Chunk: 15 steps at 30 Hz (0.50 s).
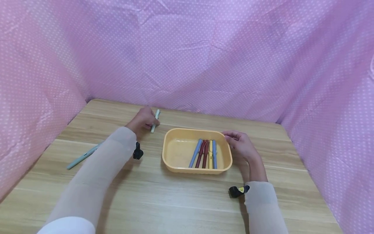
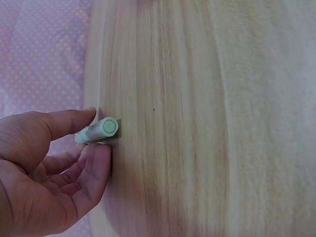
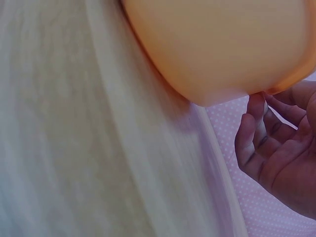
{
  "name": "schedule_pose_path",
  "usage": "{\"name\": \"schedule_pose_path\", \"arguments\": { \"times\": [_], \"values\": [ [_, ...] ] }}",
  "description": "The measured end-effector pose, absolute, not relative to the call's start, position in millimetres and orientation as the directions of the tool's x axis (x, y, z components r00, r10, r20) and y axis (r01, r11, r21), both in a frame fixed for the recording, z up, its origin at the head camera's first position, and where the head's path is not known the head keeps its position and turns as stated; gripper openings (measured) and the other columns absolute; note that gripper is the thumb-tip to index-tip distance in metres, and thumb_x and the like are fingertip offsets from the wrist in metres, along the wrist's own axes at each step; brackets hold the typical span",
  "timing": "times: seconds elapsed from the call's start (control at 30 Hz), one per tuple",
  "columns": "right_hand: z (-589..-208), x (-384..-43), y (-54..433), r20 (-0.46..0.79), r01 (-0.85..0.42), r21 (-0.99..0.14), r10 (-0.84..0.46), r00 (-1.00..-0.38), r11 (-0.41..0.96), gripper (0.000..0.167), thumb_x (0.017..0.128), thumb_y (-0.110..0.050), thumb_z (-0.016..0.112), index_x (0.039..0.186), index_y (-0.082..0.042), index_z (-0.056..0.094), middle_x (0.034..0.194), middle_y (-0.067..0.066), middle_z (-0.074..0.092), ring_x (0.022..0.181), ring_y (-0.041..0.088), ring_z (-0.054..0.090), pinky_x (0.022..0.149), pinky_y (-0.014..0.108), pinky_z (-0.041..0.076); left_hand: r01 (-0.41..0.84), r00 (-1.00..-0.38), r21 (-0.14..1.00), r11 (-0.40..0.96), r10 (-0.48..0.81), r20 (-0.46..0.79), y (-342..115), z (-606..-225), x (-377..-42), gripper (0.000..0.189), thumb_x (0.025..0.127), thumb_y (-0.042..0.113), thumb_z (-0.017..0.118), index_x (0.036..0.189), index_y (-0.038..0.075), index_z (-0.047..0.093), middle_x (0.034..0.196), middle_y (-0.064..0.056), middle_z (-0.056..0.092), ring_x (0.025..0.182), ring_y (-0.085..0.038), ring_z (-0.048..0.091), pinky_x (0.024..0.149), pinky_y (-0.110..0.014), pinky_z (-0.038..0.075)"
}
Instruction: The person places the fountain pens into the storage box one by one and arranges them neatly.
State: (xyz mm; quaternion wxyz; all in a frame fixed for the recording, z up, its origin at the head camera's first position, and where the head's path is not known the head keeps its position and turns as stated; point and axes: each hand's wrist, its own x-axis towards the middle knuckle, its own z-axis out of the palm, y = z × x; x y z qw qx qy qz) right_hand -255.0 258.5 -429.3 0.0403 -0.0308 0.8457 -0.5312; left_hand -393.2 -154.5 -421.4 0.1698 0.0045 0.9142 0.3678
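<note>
In the head view my left hand [image 1: 145, 117] pinches a pale green pen [image 1: 157, 114] near the table's back edge. The left wrist view shows this pen's end [image 2: 109, 127] facing the camera, with the thumb above it and fingers below. My right hand [image 1: 243, 146] holds the far right corner of a yellow plastic tray [image 1: 176, 154]. Seen from the right wrist, fingertips [image 3: 256, 104] meet the tray's rim from below. Inside the tray, toward its right side, several pens lie side by side: blue pens [image 1: 195, 153], dark red pens [image 1: 205, 154] and a yellow pen [image 1: 210, 154].
A grey-green pen [image 1: 83, 157] lies on the wooden table [image 1: 175, 204] at the left, partly hidden by my left forearm. Pink dotted cloth [image 1: 187, 65] hangs behind the table and along both sides.
</note>
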Motion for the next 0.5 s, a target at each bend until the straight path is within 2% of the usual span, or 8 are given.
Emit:
{"name": "schedule_pose_path", "arguments": {
  "times": [0.3,0.43,0.5],
  "values": [
    [-429.6,-256.0,261.8,-0.033,-0.02,-0.902,-0.116,-0.993,0.431,0.032,0.105,-0.018,0.059,0.13,0.001,0.066,0.123,0.02,0.067,0.088,0.013,0.057,0.073,0.024,0.049,-0.148,-0.947,0.59,0.794,0.058,-0.316,-145.9,-421.0,-396.8,0.012,0.086,0.006,0.072,0.093,-0.003,0.067,0.075,-0.007,0.059,0.059,-0.014,0.061,0.056,-0.025,0.059],
    [-429.7,-256.2,263.2,-0.032,-0.021,-0.904,-0.118,-0.993,0.428,0.032,0.105,-0.018,0.059,0.13,0.001,0.066,0.122,0.02,0.068,0.088,0.013,0.058,0.072,0.023,0.049,-0.162,-0.943,0.601,0.783,0.056,-0.327,-145.7,-421.8,-397.2,0.018,0.087,0.006,0.072,0.101,-0.004,0.068,0.079,-0.008,0.06,0.059,-0.014,0.06,0.054,-0.024,0.057],
    [-430.2,-256.6,264.4,-0.033,-0.022,-0.905,-0.121,-0.992,0.425,0.032,0.105,-0.019,0.059,0.129,0.001,0.066,0.122,0.02,0.068,0.092,0.013,0.06,0.076,0.022,0.051,-0.174,-0.941,0.62,0.765,0.056,-0.333,-145.6,-422.4,-397.0,0.02,0.087,0.006,0.072,0.104,-0.004,0.067,0.08,-0.008,0.059,0.06,-0.014,0.059,0.054,-0.024,0.057]
  ]
}}
